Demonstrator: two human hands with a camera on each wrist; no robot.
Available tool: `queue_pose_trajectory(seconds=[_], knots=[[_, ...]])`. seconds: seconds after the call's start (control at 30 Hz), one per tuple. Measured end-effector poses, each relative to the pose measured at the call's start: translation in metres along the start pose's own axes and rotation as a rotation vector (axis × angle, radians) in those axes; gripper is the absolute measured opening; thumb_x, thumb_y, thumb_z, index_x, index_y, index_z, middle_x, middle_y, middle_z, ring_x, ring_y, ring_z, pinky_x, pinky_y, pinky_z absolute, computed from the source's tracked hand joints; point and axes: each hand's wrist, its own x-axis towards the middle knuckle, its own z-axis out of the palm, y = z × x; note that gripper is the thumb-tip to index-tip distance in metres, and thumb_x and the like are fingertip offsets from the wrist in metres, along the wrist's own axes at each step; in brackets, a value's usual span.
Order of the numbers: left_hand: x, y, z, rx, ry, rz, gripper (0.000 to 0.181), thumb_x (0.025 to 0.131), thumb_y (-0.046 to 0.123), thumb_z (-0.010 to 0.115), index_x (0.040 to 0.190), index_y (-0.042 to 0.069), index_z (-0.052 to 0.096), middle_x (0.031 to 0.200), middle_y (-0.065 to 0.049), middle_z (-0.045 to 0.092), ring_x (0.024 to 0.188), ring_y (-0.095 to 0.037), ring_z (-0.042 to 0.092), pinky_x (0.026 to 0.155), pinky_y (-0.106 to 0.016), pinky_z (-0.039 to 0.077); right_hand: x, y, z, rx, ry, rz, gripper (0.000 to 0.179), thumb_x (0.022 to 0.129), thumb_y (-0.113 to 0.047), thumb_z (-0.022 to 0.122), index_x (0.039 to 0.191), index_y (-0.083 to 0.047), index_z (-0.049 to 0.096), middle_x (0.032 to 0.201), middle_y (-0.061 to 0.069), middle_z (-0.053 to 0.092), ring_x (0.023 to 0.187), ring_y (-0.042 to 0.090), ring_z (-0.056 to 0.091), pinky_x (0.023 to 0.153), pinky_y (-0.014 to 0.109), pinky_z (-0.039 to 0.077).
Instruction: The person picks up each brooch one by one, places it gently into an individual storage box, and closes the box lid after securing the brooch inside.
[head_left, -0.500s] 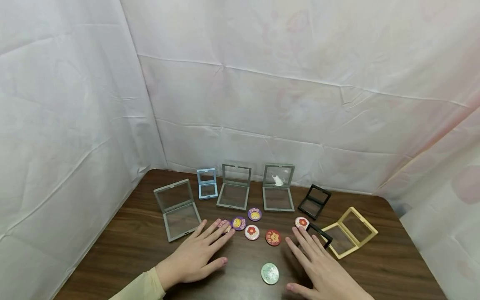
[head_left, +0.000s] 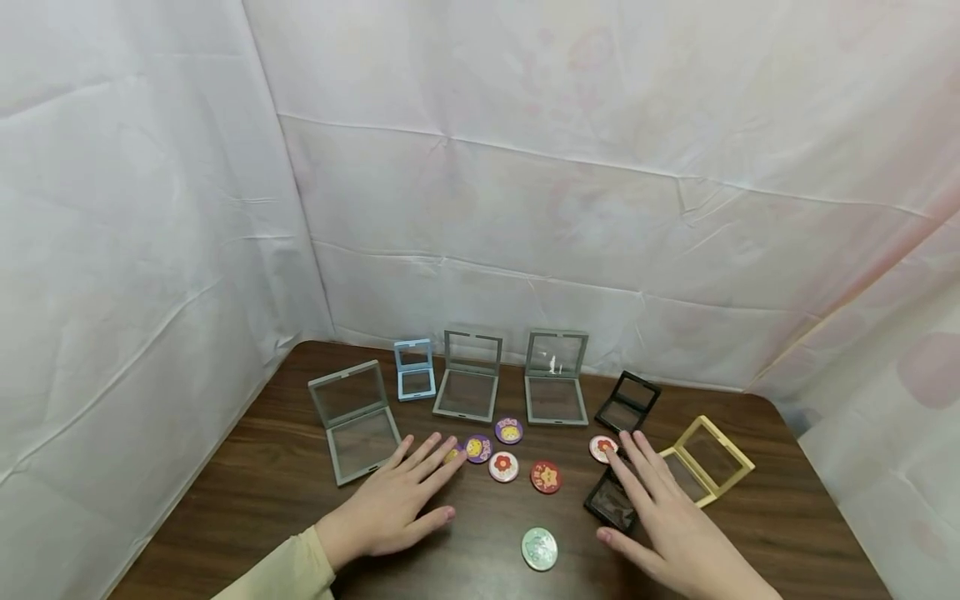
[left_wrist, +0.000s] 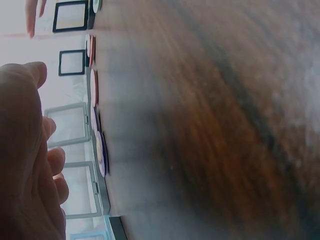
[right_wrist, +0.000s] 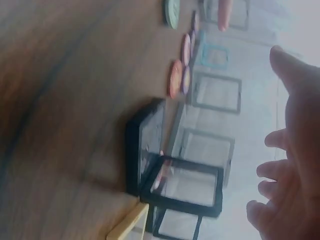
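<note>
My left hand (head_left: 393, 504) spreads its fingers over the table, its fingertips partly covering a purple badge (head_left: 452, 454). My right hand (head_left: 678, 529), fingers straight and holding nothing, hovers above a hinged black display frame (head_left: 611, 500) and hides part of it. That frame stands open in the right wrist view, its lid (right_wrist: 182, 185) upright. By the right fingertips lies a white badge with a red flower (head_left: 602, 448). Between the hands are a red star badge (head_left: 546, 477), another white flower badge (head_left: 504, 467), two purple badges (head_left: 477, 448) and a pale green badge (head_left: 539, 549).
Unfolded display frames stand in an arc behind: a grey one (head_left: 362, 443) at left, a light blue one (head_left: 416, 382), two more grey ones (head_left: 465, 394), a second black one (head_left: 624, 415) and a yellow one (head_left: 699, 493). White curtains (head_left: 480, 208) enclose the brown table (head_left: 247, 500).
My right hand has moved to the right, uncovering the base of the near black frame. The left hand has barely moved. Badges and frames lie as before.
</note>
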Motion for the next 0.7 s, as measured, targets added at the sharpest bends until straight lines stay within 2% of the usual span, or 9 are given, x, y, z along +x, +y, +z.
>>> queue_pose_trajectory(seconds=[0.23, 0.3, 0.43, 0.5, 0.53, 0.6, 0.67, 0.7], knots=[[0.001, -0.003, 0.002, 0.000, -0.001, -0.028, 0.071, 0.115, 0.052, 0.049, 0.174, 0.016, 0.032, 0.180, -0.013, 0.025, 0.165, -0.039, 0.024, 0.128, -0.069, 0.020, -0.006, 0.025, 0.003, 0.105, 0.048, 0.117, 0.099, 0.100, -0.040, 0.082, 0.176, -0.016, 0.024, 0.180, 0.017, 0.020, 0.169, 0.029, 0.008, 0.121, 0.012, -0.001], [0.000, -0.003, 0.003, -0.006, -0.004, -0.038, 0.072, 0.115, 0.052, 0.049, 0.174, 0.016, 0.031, 0.179, -0.014, 0.025, 0.165, -0.039, 0.022, 0.128, -0.068, 0.019, -0.010, 0.032, 0.006, 0.134, 0.049, 0.141, 0.097, 0.101, -0.039, 0.081, 0.175, -0.013, 0.024, 0.178, 0.020, 0.023, 0.168, 0.034, 0.013, 0.120, 0.011, -0.001], [0.000, -0.005, 0.007, -0.004, -0.007, -0.059, 0.073, 0.115, 0.053, 0.048, 0.174, 0.015, 0.030, 0.180, -0.014, 0.025, 0.165, -0.040, 0.021, 0.129, -0.068, 0.019, -0.017, 0.043, 0.014, 0.192, 0.060, 0.183, 0.092, 0.101, -0.035, 0.082, 0.171, -0.004, 0.031, 0.170, 0.027, 0.039, 0.156, 0.050, 0.035, 0.118, 0.007, 0.003], [0.000, -0.006, 0.007, -0.006, -0.002, -0.066, 0.074, 0.115, 0.053, 0.049, 0.174, 0.014, 0.030, 0.179, -0.015, 0.025, 0.165, -0.040, 0.022, 0.129, -0.067, 0.019, -0.020, 0.048, 0.020, 0.227, 0.068, 0.212, 0.089, 0.100, -0.032, 0.084, 0.168, 0.000, 0.037, 0.163, 0.027, 0.048, 0.147, 0.052, 0.047, 0.123, 0.017, 0.023], [0.000, -0.006, 0.008, -0.008, 0.002, -0.068, 0.074, 0.115, 0.053, 0.049, 0.174, 0.014, 0.030, 0.179, -0.015, 0.025, 0.165, -0.040, 0.022, 0.129, -0.067, 0.020, -0.021, 0.050, 0.023, 0.246, 0.074, 0.226, 0.087, 0.099, -0.030, 0.085, 0.166, 0.002, 0.039, 0.159, 0.027, 0.053, 0.141, 0.050, 0.054, 0.121, 0.023, 0.035], [0.001, -0.007, 0.008, -0.017, 0.004, -0.070, 0.074, 0.115, 0.052, 0.050, 0.174, 0.013, 0.030, 0.179, -0.017, 0.026, 0.165, -0.040, 0.024, 0.128, -0.067, 0.021, -0.024, 0.053, 0.029, 0.278, 0.074, 0.263, 0.082, 0.099, -0.028, 0.085, 0.162, 0.002, 0.044, 0.154, 0.025, 0.058, 0.131, 0.045, 0.064, 0.106, 0.037, 0.055], [0.003, -0.008, 0.008, -0.039, 0.004, -0.077, 0.075, 0.115, 0.052, 0.051, 0.174, 0.011, 0.029, 0.178, -0.018, 0.027, 0.164, -0.040, 0.025, 0.128, -0.067, 0.023, -0.026, 0.057, 0.033, 0.302, 0.067, 0.279, 0.077, 0.098, -0.026, 0.086, 0.159, 0.003, 0.048, 0.152, 0.025, 0.060, 0.122, 0.043, 0.070, 0.089, 0.052, 0.062], [0.004, -0.009, 0.008, -0.052, 0.002, -0.083, 0.075, 0.115, 0.052, 0.051, 0.174, 0.011, 0.029, 0.178, -0.018, 0.028, 0.164, -0.040, 0.025, 0.128, -0.067, 0.023, -0.027, 0.058, 0.035, 0.312, 0.069, 0.281, 0.075, 0.099, -0.025, 0.085, 0.158, 0.002, 0.050, 0.151, 0.024, 0.062, 0.119, 0.042, 0.071, 0.088, 0.051, 0.063]])
